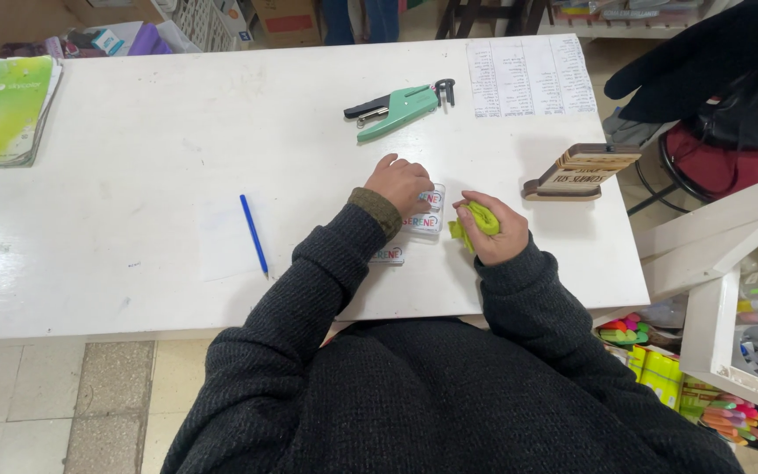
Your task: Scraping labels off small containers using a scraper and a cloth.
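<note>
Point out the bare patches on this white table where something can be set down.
Widest bare stretch: between the notebook stack, blue pen and green stapler. Crowded: around the left hand on the small packets, right hand gripping yellow-green cloth, wooden stand.

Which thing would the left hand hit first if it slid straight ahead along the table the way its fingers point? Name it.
Probably the green stapler. The left hand rests on small printed packs, fingers pointing up-table; only bare white table shows between, though the exact line is uncertain.
</note>
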